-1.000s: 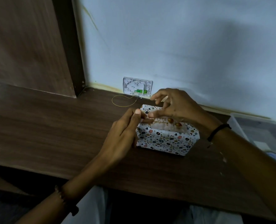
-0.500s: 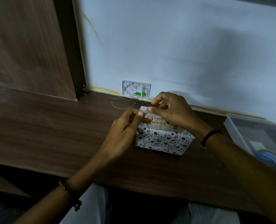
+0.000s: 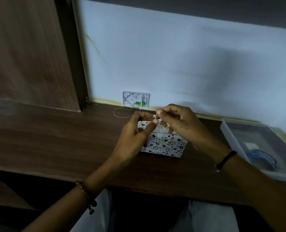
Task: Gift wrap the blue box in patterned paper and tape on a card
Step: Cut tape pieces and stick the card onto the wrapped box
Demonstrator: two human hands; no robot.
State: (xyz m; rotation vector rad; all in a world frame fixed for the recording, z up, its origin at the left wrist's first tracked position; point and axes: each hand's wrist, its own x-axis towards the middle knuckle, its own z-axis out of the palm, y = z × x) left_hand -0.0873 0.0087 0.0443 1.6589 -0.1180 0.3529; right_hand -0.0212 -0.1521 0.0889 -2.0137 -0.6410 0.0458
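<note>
Dark brown wood grain is seen across the worktop (image 3: pixel 55 139) in the head view. The wrapped box (image 3: pixel 165 145) is set on it near the middle, a little short of the pale wall (image 3: pixel 172 56). The box is covered in white paper printed with small coloured dots and hearts. On its top face a card (image 3: pixel 163 126) is partly seen between the hands, with a few gold marks showing (the lettering cannot be read here).

The left hand (image 3: pixel 133 138) is held in front of the box's left end, so that corner is hidden, and its fingers are curled with the thumb raised. The right hand (image 3: pixel 180 124) is held over the top of the box from the right. A small pale strip (image 3: pixel 154 116) is pinched between the two hands just above the box. The grip of the left hand is closed on one end, thumb against forefinger, and the grip of the right hand is closed on the other. Whether the strip touches the card cannot be told.

A beaded bracelet (image 3: pixel 87 195) is worn on the left wrist and a black band (image 3: pixel 226 159) on the right. Behind the box a white socket plate (image 3: pixel 136 99) is fixed to the wall at worktop level, and a thin yellow wire (image 3: pixel 123 116) is looped on the worktop beside it. To the right a clear plastic tub (image 3: pixel 231 136) is placed well apart from the box, and a blue roll (image 3: pixel 262 159) is laid inside it. A wooden panel (image 3: pixel 26 47) is stood at the left.
</note>
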